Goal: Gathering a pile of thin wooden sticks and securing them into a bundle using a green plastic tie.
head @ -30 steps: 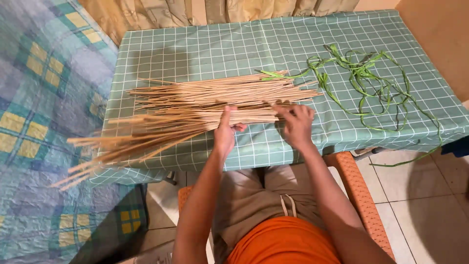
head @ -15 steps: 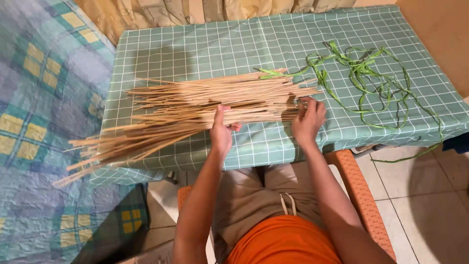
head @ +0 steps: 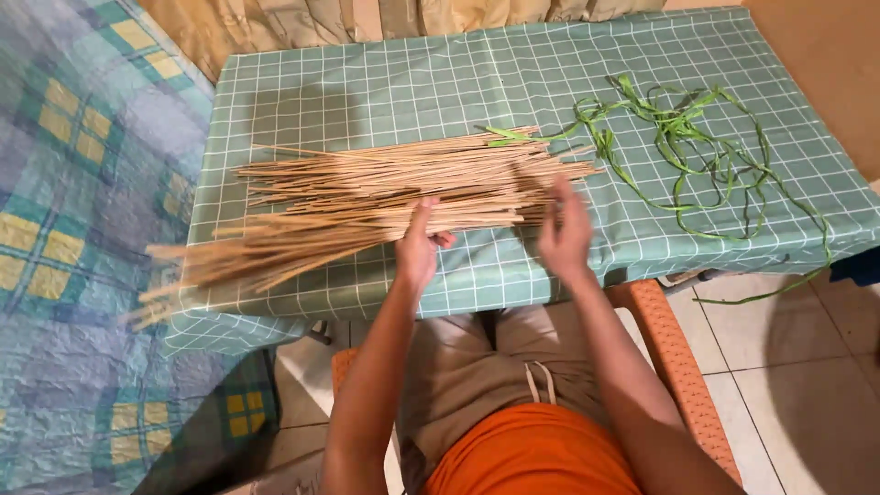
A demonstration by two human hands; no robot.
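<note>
Near the table's front edge, left hand pinches sticks; right hand flat, open.

Checked table: sticks, green strips

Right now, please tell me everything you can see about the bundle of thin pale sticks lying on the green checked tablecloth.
The bundle of thin pale sticks looks like many long, straight, tan slivers of wood or dried leaf rib. It lies roughly level across the table with the green checked cloth, loose and untied. The sticks sit close together at the right and fan apart toward the left, where the ends overhang the table edge. The left hand grips the near sticks at mid-length. The right hand is at the right ends, blurred, so contact is unclear.
</note>
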